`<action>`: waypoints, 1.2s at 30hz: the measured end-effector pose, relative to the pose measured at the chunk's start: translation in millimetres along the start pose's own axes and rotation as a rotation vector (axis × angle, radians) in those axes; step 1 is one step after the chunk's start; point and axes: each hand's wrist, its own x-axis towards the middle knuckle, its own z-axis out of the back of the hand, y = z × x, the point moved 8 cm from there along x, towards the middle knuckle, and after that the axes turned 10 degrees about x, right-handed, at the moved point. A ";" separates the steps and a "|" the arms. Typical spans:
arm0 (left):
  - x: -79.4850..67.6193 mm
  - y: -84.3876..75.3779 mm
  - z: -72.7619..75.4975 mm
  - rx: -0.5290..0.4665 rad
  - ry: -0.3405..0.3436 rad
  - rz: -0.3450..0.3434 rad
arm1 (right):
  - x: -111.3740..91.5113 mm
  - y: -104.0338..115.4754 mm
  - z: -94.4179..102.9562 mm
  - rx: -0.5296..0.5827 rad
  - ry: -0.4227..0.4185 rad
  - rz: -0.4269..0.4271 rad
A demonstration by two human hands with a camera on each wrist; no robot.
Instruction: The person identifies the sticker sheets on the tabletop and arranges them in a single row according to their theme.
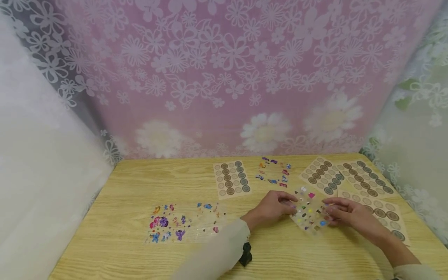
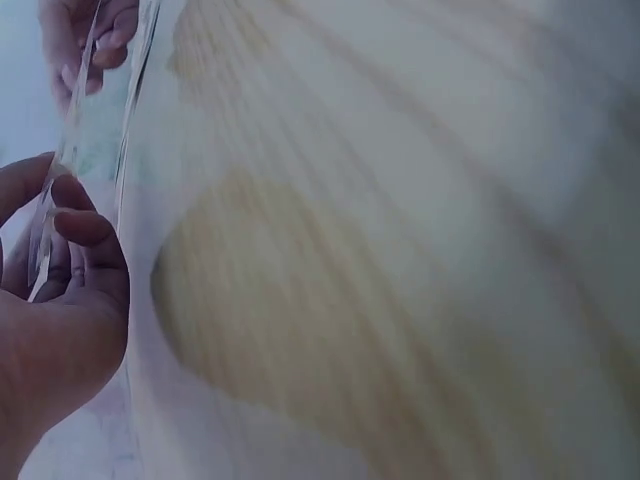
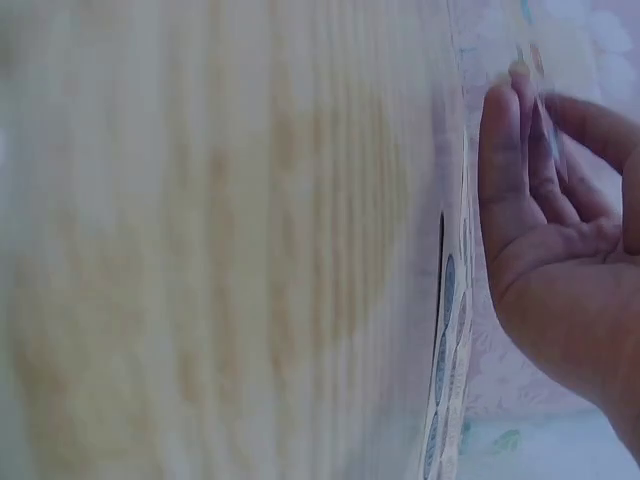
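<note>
A clear sheet of small colourful stickers (image 1: 308,212) is held between both hands over the right part of the table. My left hand (image 1: 274,206) pinches its left edge, and my right hand (image 1: 346,216) grips the opposite edge. Seen nearly edge-on in the left wrist view, the sheet (image 2: 84,100) runs from the left hand's fingers (image 2: 90,225) up to the other hand. In the right wrist view, the right hand's thumb and fingers (image 3: 505,160) close on the sheet's edge, standing off from the tabletop (image 3: 250,250).
Sheets of round brown and grey stickers lie at the back middle (image 1: 232,179) and overlap at the right (image 1: 365,177). Clear sheets with pony-like stickers lie at the left (image 1: 168,223) and back (image 1: 273,172). Floral curtains (image 1: 224,77) enclose the wooden table (image 1: 115,241).
</note>
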 end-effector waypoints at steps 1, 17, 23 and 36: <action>-2.0 0.2 2.9 0.008 0.011 -0.007 | -0.1 0.4 -4.2 -0.003 0.027 0.002; -37.0 12.9 75.1 0.284 0.010 -0.027 | 18.3 3.0 -101.4 0.064 0.276 -0.050; -50.0 19.6 99.7 0.424 0.007 -0.010 | 28.3 7.5 -135.6 0.071 0.306 -0.057; -65.6 20.7 117.8 0.756 0.020 0.069 | 41.4 9.3 -175.3 0.004 0.287 -0.081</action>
